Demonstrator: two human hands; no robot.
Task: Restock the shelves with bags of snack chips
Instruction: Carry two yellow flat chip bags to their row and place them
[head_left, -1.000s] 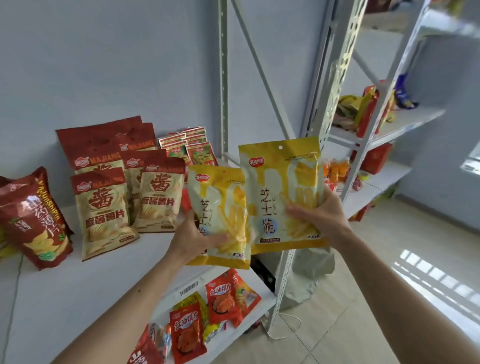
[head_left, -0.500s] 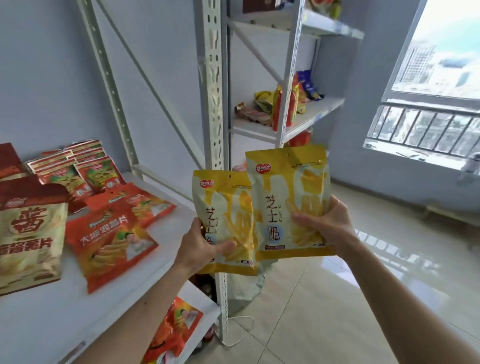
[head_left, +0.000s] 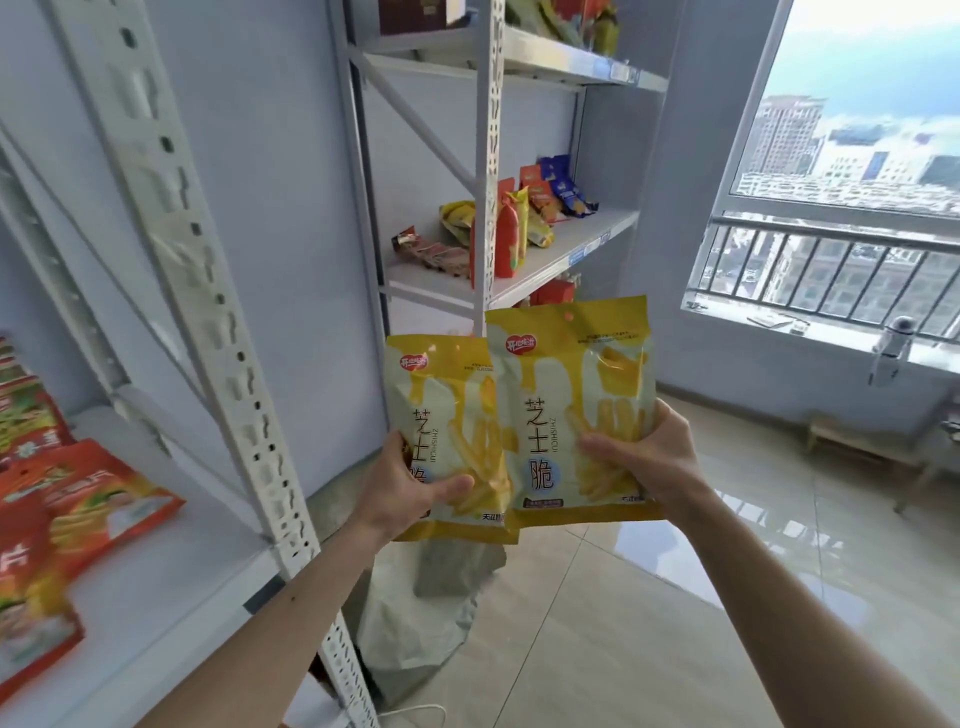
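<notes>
I hold two yellow snack bags upright in front of me, side by side. My left hand (head_left: 402, 491) grips the lower part of the left yellow bag (head_left: 447, 415). My right hand (head_left: 644, 457) grips the right yellow bag (head_left: 571, 395), which overlaps the left one's edge. Both bags hang in the air past the corner post (head_left: 208, 291) of the near white shelf (head_left: 171, 571). Orange chip bags (head_left: 88, 509) lie on that shelf at the left. A second shelf unit (head_left: 561, 254) further back carries red, yellow and blue snack packs (head_left: 524, 218).
A grey sack (head_left: 426, 613) sits on the tiled floor below the bags, beside the shelf post. A large window with a railing (head_left: 831, 270) fills the right side. A low wooden bench (head_left: 862, 441) stands under the sill. Open floor stretches to the right.
My view has swung to the right, away from the near shelf toward the far shelf unit and window. Both hands keep their hold on the yellow bags, which stay together.
</notes>
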